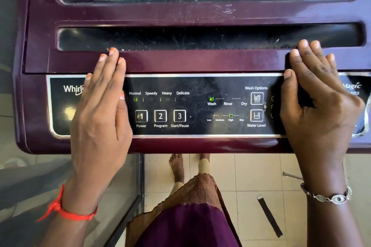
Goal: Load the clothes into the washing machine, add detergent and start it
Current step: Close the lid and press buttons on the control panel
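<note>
Tiled floor below washing machine (pixel 190 62) | left hand (pixel 100 118), right hand (pixel 319 106) flat, empty | Start/Pause button (pixel 179 116) between, nearer left.

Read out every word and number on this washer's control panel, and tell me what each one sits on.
All on the black control panel:
"Whirl", rest hidden by the left hand
"Normal" "Speedy" "Heavy" "Delicate"
"1 Power"
"2 Program"
"3 Start/Pause"
"Wash" "Rinse" "Dry"
"Low" "Medium" "High" "Max"
"Wash Options"
"Water Level"
"Magic", beside the right hand; the model number beneath is too blurred.
</note>
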Available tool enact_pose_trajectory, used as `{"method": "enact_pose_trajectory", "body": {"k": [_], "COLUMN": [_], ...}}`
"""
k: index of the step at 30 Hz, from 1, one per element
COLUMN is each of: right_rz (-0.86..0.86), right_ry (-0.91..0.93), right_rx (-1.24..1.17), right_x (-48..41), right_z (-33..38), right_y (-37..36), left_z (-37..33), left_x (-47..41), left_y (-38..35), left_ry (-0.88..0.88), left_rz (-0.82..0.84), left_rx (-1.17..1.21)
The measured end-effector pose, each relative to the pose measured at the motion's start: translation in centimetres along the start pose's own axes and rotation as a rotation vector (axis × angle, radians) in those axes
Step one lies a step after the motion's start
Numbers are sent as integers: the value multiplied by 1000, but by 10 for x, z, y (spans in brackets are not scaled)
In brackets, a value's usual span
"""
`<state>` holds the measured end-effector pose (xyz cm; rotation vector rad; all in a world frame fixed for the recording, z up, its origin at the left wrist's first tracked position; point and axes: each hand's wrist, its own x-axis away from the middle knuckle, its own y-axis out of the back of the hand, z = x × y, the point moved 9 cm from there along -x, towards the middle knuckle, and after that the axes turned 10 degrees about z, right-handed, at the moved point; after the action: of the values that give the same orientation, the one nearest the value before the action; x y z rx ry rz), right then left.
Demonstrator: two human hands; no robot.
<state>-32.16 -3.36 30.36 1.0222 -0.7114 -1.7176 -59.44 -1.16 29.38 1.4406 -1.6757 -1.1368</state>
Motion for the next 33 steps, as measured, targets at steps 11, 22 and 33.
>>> {"method": "enact_pose_trajectory", "body": {"k": [11,22,33], "right_rz": [-1,-19,-37], "right_ry": [-8,-9,-87], "right_rx": [-34,-23,-69], "right_x": [0,0,3], "right_z": [-2,-1,-5], "right_y": [-1,0,-3], "left_z": [-6,-7,-8], "left_x": [0,2,3], "left_y": [-1,0,0], "left_ry": [23,18,27], "left_rz": [-61,-103,-127], "left_rx": [23,17,4]}}
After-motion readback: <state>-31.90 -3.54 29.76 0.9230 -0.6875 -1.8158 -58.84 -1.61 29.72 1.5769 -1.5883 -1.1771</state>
